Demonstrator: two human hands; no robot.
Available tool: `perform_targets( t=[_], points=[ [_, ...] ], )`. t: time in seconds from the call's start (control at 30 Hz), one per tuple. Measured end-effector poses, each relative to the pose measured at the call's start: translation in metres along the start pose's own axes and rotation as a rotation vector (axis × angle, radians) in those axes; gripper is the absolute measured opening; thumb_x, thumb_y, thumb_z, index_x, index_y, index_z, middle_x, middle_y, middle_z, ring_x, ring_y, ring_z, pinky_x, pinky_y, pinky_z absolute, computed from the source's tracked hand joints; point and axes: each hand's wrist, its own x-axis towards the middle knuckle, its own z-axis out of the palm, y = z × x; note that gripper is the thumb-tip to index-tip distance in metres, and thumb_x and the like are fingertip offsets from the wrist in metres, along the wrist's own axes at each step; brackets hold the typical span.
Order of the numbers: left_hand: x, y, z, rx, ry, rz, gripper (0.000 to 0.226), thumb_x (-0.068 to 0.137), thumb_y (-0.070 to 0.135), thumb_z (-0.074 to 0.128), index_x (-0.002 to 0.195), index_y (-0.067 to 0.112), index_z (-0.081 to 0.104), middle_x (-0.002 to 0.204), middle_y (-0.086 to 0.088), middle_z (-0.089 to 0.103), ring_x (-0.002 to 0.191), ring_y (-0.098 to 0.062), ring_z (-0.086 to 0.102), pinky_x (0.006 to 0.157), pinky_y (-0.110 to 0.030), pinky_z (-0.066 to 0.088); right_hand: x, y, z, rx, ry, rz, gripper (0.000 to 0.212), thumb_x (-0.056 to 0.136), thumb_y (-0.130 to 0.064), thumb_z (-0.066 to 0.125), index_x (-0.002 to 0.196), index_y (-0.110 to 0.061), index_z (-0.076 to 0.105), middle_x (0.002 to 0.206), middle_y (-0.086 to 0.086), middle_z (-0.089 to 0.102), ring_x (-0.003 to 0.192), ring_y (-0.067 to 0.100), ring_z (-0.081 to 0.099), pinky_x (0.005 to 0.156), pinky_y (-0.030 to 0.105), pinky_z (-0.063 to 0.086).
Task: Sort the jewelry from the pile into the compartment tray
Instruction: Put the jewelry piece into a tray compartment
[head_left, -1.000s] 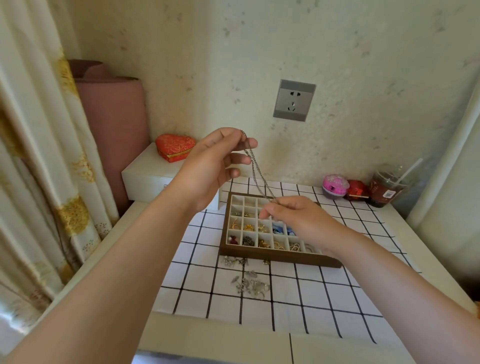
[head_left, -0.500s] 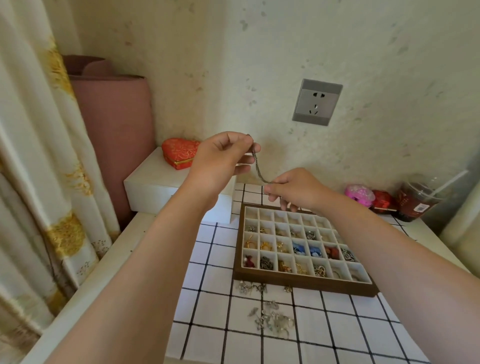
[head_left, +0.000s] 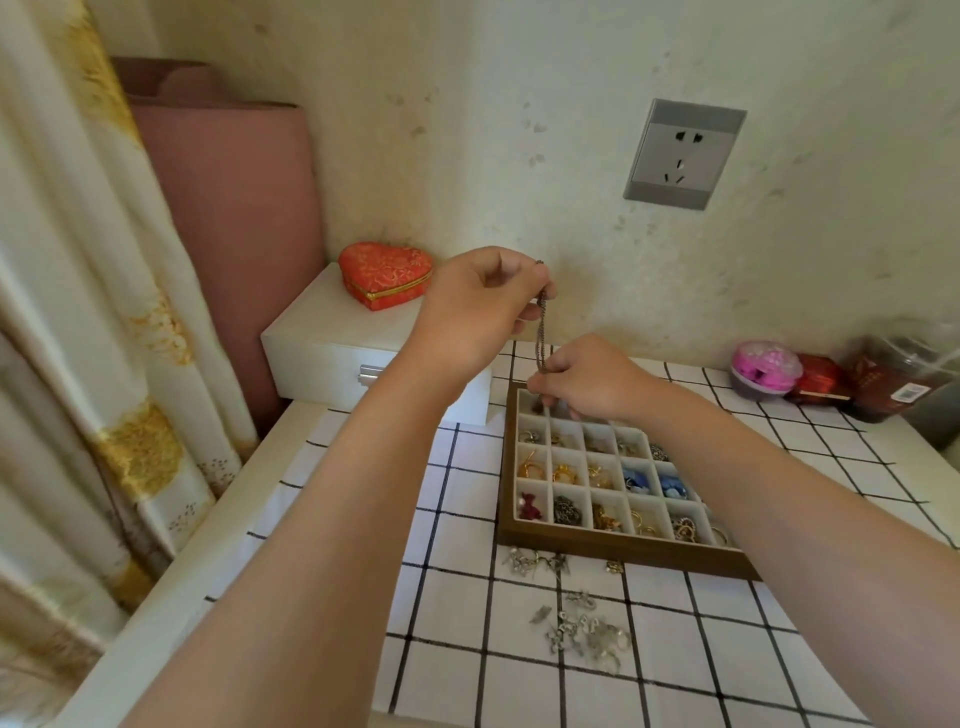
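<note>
Left grip (head_left: 483, 306) pinches top of thin dark metal chain (head_left: 541, 332), centre frame; right grip (head_left: 587, 379) pinches its lower end over top-left cell of brown wooden compartment tray (head_left: 623, 557); best lower left slowly, coil chain w/in one cell, release last; silver jewelry pile (head_left: 582, 629) sits lower centre.

Metal chain (head_left: 541, 332), wooden tray (head_left: 623, 552), silky heart box (head_left: 384, 274)
</note>
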Motion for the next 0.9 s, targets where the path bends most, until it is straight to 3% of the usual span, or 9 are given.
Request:
perform_targets(
  t=[0.17,0.27,0.33,0.43,0.47,0.57,0.63,0.77,0.9],
  points=[
    [0.001,-0.014,0.009,0.182,-0.049,0.029,0.012,0.093,0.018,0.065,0.088,0.009,0.072,0.09,-0.004,0.075,0.075,-0.007,0.065,0.074,-0.022,0.053,-0.007,-0.005,0.004,-0.115,-0.05,-0.104,0.007,0.087,-0.019,0.073,0.087,-0.015,0.079,0.085,-0.007,0.073,0.081,0.004,0.065,0.077,0.027,0.051],
    [0.002,-0.026,0.009,0.405,-0.062,0.084,0.009,0.09,0.025,0.069,0.087,0.018,0.074,0.084,0.007,0.073,0.071,0.002,0.06,0.074,-0.02,0.048,-0.012,-0.011,-0.005,-0.151,-0.061,-0.122,0.02,0.085,-0.01,0.07,0.076,-0.027,0.068,0.076,-0.013,0.064,0.072,0.002,0.059,0.065,0.021,0.042],
    [0.002,-0.031,0.007,0.502,-0.077,0.098,0.008,0.089,0.027,0.068,0.083,0.026,0.073,0.078,0.01,0.072,0.069,0.002,0.059,0.072,-0.022,0.046,-0.016,-0.017,-0.015,-0.154,-0.076,-0.149,0.031,0.084,-0.004,0.065,0.071,-0.031,0.059,0.077,-0.009,0.062,0.071,0.006,0.057,0.06,0.02,0.04],
    [0.003,-0.036,0.003,0.547,-0.059,0.119,0.014,0.087,0.027,0.07,0.077,0.037,0.071,0.075,0.017,0.069,0.076,-0.003,0.062,0.077,-0.029,0.052,-0.024,-0.023,-0.03,-0.016,-0.116,-0.164,0.005,0.084,-0.004,0.064,0.088,-0.007,0.064,0.089,0.011,0.067,0.072,0.013,0.056,0.061,0.023,0.042],
    [0.003,-0.037,0.002,0.557,-0.048,0.122,0.016,0.087,0.027,0.071,0.076,0.04,0.07,0.077,0.018,0.069,0.078,-0.003,0.062,0.079,-0.032,0.053,-0.025,-0.023,-0.034,0.035,-0.116,-0.176,0.008,0.084,-0.005,0.065,0.092,-0.002,0.064,0.089,0.013,0.066,0.074,0.015,0.056,0.062,0.027,0.043],
    [0.005,-0.039,0.003,0.549,-0.029,0.115,0.015,0.086,0.028,0.072,0.079,0.041,0.071,0.081,0.016,0.071,0.081,-0.004,0.064,0.081,-0.036,0.055,-0.026,-0.022,-0.038,0.128,-0.086,-0.216,0.004,0.087,-0.018,0.072,0.088,-0.015,0.071,0.06,-0.012,0.057,0.058,0.004,0.053,0.059,0.022,0.043],
    [0.005,-0.039,0.003,0.556,-0.016,0.122,0.01,0.085,0.029,0.072,0.083,0.039,0.073,0.083,0.015,0.072,0.082,-0.004,0.066,0.081,-0.037,0.056,-0.023,-0.021,-0.037,0.16,-0.028,-0.212,0.009,0.087,-0.023,0.074,0.082,-0.016,0.074,0.048,-0.015,0.055,0.046,0.0,0.049,0.052,0.015,0.041],
    [0.005,-0.042,0.0,0.601,-0.018,0.099,0.008,0.087,0.031,0.072,0.093,0.037,0.072,0.087,0.018,0.07,0.084,-0.001,0.063,0.083,-0.034,0.054,-0.012,-0.014,-0.028,0.147,0.018,-0.195,0.009,0.088,-0.024,0.074,0.085,-0.016,0.078,0.074,0.001,0.076,0.05,0.012,0.058,0.053,0.022,0.049],
    [0.002,-0.046,-0.005,0.828,0.007,0.123,0.02,0.091,0.034,0.065,0.111,0.035,0.068,0.101,0.017,0.068,0.102,-0.01,0.056,0.094,-0.035,0.047,-0.001,-0.006,-0.016,-0.072,-0.003,-0.186,0.012,0.087,-0.026,0.074,0.095,-0.023,0.081,0.091,-0.002,0.077,0.072,0.008,0.068,0.08,0.031,0.056]
  ],
)
